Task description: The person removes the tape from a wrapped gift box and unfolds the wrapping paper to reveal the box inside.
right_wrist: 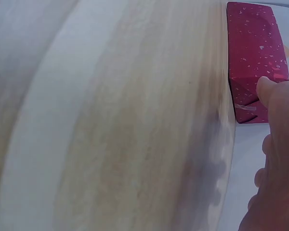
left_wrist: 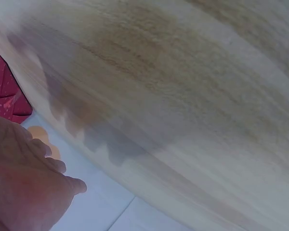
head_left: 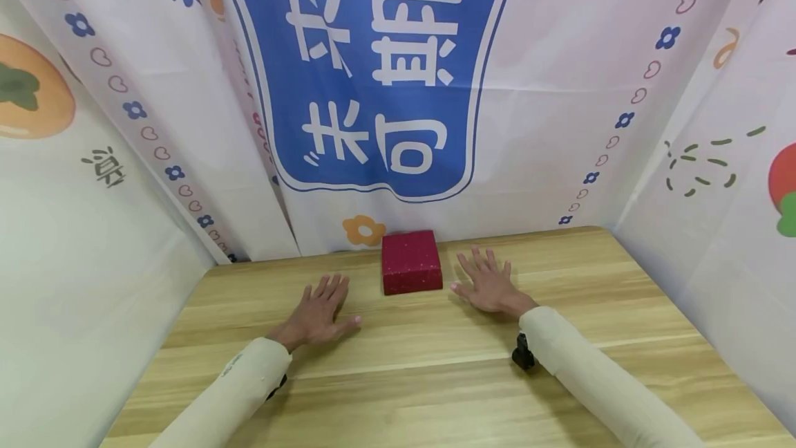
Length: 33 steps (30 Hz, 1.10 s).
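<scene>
Cream sleeves (head_left: 603,386) come in from the near side, one on each forearm, reaching over the wood-grain counter (head_left: 398,393). At the end of the left one, the left hand (head_left: 317,316) is palm down with fingers straight and spread, the thumb stretched out to the side, released and gripping nothing. Its shadow (left_wrist: 94,101) falls on the wood apart from the fingers, so the hand is raised. The right hand (head_left: 490,290) mirrors it: fingers fanned, released, thumb pointing toward the dark red box (head_left: 412,263). That box lies flat between the hands at the counter's back edge, close to the hanging printed cloth (head_left: 535,130). From the head view, bare wood shows between box and both hands, narrower on the right and wider on the left. Wood also runs between the forearms toward the near side, and outward from each hand to the side edges.
</scene>
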### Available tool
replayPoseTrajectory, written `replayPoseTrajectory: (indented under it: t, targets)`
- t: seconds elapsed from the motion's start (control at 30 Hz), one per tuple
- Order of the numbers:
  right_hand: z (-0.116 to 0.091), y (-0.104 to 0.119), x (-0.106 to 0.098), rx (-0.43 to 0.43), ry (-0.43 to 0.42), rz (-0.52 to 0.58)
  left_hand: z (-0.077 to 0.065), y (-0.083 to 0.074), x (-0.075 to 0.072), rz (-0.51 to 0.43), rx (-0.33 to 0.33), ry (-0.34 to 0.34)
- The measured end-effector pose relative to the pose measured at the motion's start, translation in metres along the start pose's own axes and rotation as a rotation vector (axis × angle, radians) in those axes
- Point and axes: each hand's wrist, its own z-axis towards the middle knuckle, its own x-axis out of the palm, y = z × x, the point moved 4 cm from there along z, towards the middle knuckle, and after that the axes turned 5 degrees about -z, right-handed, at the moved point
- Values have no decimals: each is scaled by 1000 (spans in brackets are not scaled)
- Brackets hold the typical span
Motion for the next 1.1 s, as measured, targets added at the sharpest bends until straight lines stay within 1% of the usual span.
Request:
replayPoseTrajectory:
  t: [0.17, 0.33, 0.43, 0.6, 0.67, 0.77, 0.87, 0.93, 1.0, 1.1]
  targets:
    - [0, 1, -2, 7, 8, -6, 2, -3, -3, -4, 11, 1]
    - [3, 4, -1, -4, 11, -5, 3, -2, -2, 6, 12, -3]
    - [5, 5, -2, -13, 9, 0, 3, -2, -2, -9, 11, 2]
    - [9, 8, -2, -30, 19, 42, 10, -6, -2, -110, 1, 57]
    - [10, 10, -2, -31, 32, 65, 16, -9, -2, -171, -8, 82]
    - [13, 12, -3, -29, 52, 99, 26, -14, -2, -234, -17, 101]
    - [16, 15, -4, -26, 56, 129, 34, -19, -2, -301, -43, 116]
    - [19, 18, -4, -37, 46, 150, 37, -21, -3, -357, -75, 124]
    - [21, 21, -3, -50, 44, 177, 39, -23, -2, -423, -125, 136]
    - [24, 26, -1, -46, 50, 244, 42, -26, 0, -515, -188, 144]
